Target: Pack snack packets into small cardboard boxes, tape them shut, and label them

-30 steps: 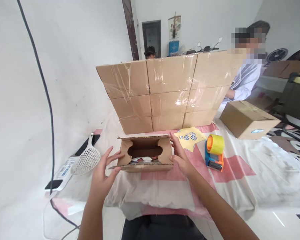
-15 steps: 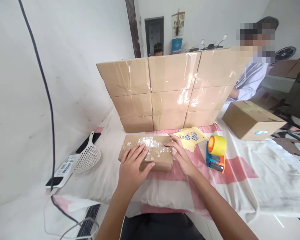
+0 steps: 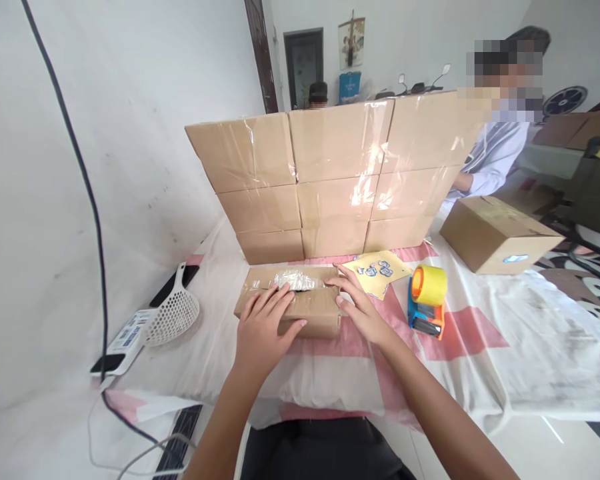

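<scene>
Head view: a small cardboard box (image 3: pixel 300 303) lies just in front of the stacked cartons (image 3: pixel 330 180), left of the tape dispenser (image 3: pixel 427 301). Left hand (image 3: pixel 265 330) rests flat on its lid, fingers spread; right hand (image 3: pixel 360 307) presses its right end, holding nothing. Box appears light and rigid, its taped top slick; grip both short ends.

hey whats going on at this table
A person is pressing both hands on a small cardboard box with its flaps shut and clear tape along the top. The left hand lies flat on the lid; the right hand braces its right end. A tape dispenser sits to the right, and a wall of stacked boxes stands behind.
</scene>
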